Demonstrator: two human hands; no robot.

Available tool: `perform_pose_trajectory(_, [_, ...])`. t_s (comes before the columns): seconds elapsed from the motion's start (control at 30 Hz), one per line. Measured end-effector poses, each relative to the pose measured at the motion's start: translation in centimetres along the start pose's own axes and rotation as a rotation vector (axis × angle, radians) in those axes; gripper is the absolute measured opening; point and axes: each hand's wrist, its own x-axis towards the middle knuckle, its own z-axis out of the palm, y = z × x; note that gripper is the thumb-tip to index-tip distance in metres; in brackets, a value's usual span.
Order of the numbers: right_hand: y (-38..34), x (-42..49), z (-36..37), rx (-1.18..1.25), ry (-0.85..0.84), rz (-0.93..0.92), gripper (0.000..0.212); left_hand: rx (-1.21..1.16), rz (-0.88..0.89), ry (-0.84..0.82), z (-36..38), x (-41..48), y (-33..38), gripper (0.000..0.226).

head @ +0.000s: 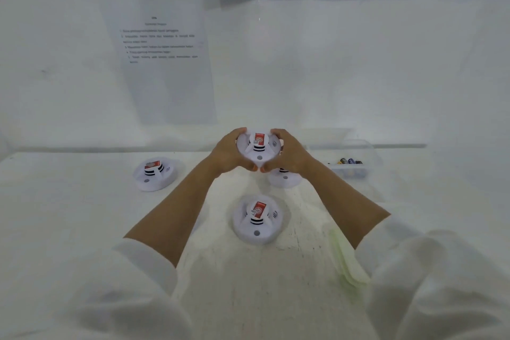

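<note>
White sleeves point(132, 284) are seen closest to the lens, 1 at each lower corner, with both forearms left bare and stretched forward over the table point(69, 223). Between the forearms, the near detector point(258, 219), a round white unit with a red label on its raised centre, is laid flat on the table and is touched by neither hand. Just right of it, a pale stack of thin sheets point(349, 265) is laid beside the right sleeve.

Further out, the held detector point(259, 150) is lifted clear of the table and tilted so that its labelled face is turned toward the camera. It is gripped from both sides: the left hand point(229, 152) is wrapped round its left rim and the right hand point(291, 156) round its right rim. On each hand the fingers are curled over the far edge and kept close together, while the 2 thumbs are pressed against the lower rim, their tips almost meeting.

A 3rd unit on the table, the hidden detector point(285, 181), is set below the right hand and is largely covered by it. The left detector point(156, 174) is placed well apart on the left side of the table. At the right, a clear tub point(367, 152) with batteries point(349, 161) inside is set near the back wall, where printed sheets point(165, 69) are fastened.
</note>
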Motion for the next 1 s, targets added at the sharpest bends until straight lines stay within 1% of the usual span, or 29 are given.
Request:
perform_pose_trajectory(0.17, [2.1, -2.6, -4.8, 0.058, 0.035, -0.013, 0.093, -0.008, 0.044, -0.041, 4.5, -0.2, 3.4, 0.107])
perform_pose_trajectory(0.27, [3.6, -4.3, -7.6, 0.104, 0.031, 0.015, 0.096, -0.008, 0.047, -0.059, 7.6, -0.1, 5.0, 0.101])
perform_pose_trajectory(0.37, [5.3, -5.8, -10.0, 0.152, 0.038, 0.027, 0.095, 0.002, 0.071, -0.077, 10.4, 0.0, 6.4, 0.097])
perform_pose_trajectory(0.5, [7.2, -6.9, -12.4, 0.171, 0.039, 0.031, 0.098, -0.026, 0.063, -0.107, 13.6, -0.1, 8.1, 0.091])
perform_pose_trajectory(0.53, [7.6, -7.0, -12.9, 0.168, 0.035, 0.024, 0.099, -0.011, 0.063, -0.117, 14.2, -0.1, 8.3, 0.096])
perform_pose_trajectory(0.6, [8.1, -7.5, -13.8, 0.170, 0.011, -0.013, 0.097, 0.014, 0.053, -0.131, 15.3, -0.3, 9.0, 0.119])
perform_pose_trajectory(0.67, [8.2, -8.0, -14.8, 0.194, -0.029, -0.054, 0.091, 0.035, 0.045, -0.134, 16.2, -0.2, 9.5, 0.124])
perform_pose_trajectory(0.73, [7.8, -8.6, -16.0, 0.259, -0.067, -0.078, 0.078, 0.016, 0.059, -0.117, 16.9, -0.1, 9.9, 0.125])
perform_pose_trajectory(0.77, [7.6, -8.7, -16.5, 0.341, -0.082, -0.077, 0.068, 0.002, 0.069, -0.117, 17.2, -0.2, 10.2, 0.125])
perform_pose_trajectory(0.83, [7.0, -8.8, -17.6, 0.594, -0.076, -0.035, 0.048, -0.079, 0.096, -0.108, 17.5, -0.3, 10.6, 0.125])
perform_pose_trajectory(0.87, [6.9, -8.7, -18.0, 0.706, -0.053, 0.003, 0.041, -0.131, 0.101, -0.110, 17.6, -0.3, 10.7, 0.123])
perform_pose_trajectory(0.9, [7.0, -8.5, -18.3, 0.761, -0.021, 0.051, 0.038, -0.201, 0.118, -0.114, 17.7, -0.4, 10.8, 0.118])
perform_pose_trajectory(0.93, [7.1, -8.4, -18.4, 0.746, -0.003, 0.107, 0.038, -0.266, 0.127, -0.117, 17.8, -0.6, 11.0, 0.113])
perform_pose_trajectory(0.97, [7.4, -8.2, -18.4, 0.679, -0.017, 0.169, 0.039, -0.327, 0.141, -0.119, 17.9, -0.6, 11.1, 0.110])
perform_pose_trajectory(1.0, [7.7, -8.3, -18.2, 0.605, -0.066, 0.228, 0.040, -0.356, 0.160, -0.108, 18.0, -0.6, 11.2, 0.110])
